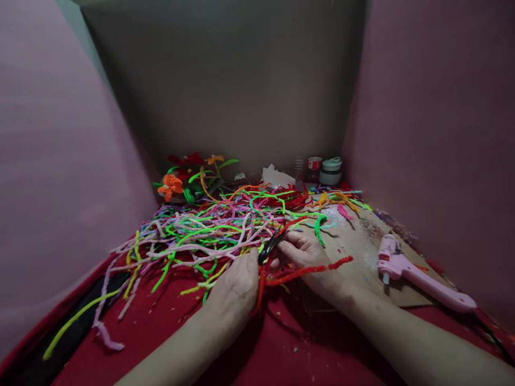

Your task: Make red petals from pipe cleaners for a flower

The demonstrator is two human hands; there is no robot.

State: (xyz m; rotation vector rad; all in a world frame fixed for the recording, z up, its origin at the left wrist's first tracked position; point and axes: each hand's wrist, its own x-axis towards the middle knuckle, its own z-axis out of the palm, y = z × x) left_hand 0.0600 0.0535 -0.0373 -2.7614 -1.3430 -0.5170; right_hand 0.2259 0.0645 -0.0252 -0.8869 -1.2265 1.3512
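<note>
My left hand (pixel 237 281) is closed around the lower end of small black scissors (pixel 269 247), whose tips point up and to the right. Their handles are mostly hidden by my fingers, and the tool is dark. Close by on the right, my right hand (pixel 300 251) pinches a red pipe cleaner (pixel 295 222) beside the blades. Another length of red pipe cleaner (pixel 314 272) crosses over my right wrist, and red strands hang down next to my left fingers. Just beyond both hands lies a tangled heap of pipe cleaners (pixel 209 236) in pink, green, yellow and purple.
A pink glue gun (pixel 426 279) lies at the right, partly on a brown board (pixel 362 252). Pipe-cleaner flowers (pixel 172 186) stand at the back left. A lidded cup (pixel 330 170) and a red-labelled jar (pixel 314 169) are at the back. Pale panels enclose the red-covered table (pixel 161 343).
</note>
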